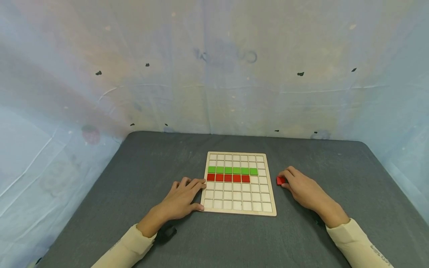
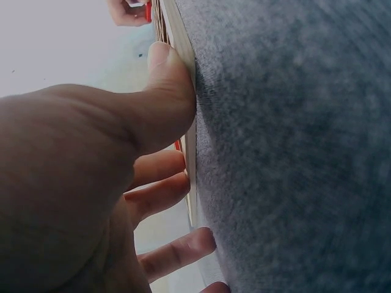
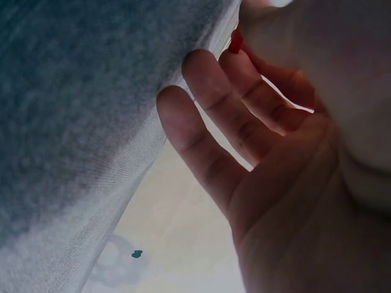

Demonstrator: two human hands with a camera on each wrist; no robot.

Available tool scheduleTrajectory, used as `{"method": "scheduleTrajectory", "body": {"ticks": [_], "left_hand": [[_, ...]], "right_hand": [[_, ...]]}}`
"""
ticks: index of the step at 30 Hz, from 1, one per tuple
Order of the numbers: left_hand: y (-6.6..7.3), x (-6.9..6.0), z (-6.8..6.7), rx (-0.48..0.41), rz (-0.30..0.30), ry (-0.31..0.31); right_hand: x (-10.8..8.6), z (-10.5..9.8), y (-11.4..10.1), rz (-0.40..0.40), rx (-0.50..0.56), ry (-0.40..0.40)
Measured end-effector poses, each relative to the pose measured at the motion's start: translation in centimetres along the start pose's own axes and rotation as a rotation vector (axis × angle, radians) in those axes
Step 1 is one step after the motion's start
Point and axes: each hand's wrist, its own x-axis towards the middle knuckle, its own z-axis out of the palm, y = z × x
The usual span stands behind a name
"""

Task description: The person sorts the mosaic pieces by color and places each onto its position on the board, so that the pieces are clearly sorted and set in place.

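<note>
A wooden grid board (image 1: 237, 213) lies flat on the dark table, its square cells filled in two rows. Several green tiles (image 1: 232, 170) form the upper row, and several red tiles (image 1: 228, 178) the one below it. My left hand (image 1: 182, 197) rests at the board's left side, thumb and fingertips touching its edge. To the right of the board, my right hand (image 1: 303, 190) pinches a red tile (image 1: 280, 181) between thumb and fingers. In the right wrist view only a sliver of that tile (image 3: 236, 41) shows past the thumb; the other fingers are loosely bent.
The dark grey table (image 1: 161, 160) has rounded far corners. A pale, spotted sheet (image 1: 221, 74) hangs behind it and at both sides. A black strap (image 1: 166, 234) sits under the left wrist.
</note>
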Motion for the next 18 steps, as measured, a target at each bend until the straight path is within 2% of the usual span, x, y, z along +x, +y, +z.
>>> {"method": "scheduleTrajectory", "body": {"ticks": [18], "left_hand": [[-0.06,0.07,0.01,0.002,0.001,-0.004]], "right_hand": [[0.09,-0.10,-0.29,0.011,0.019,-0.033]]}}
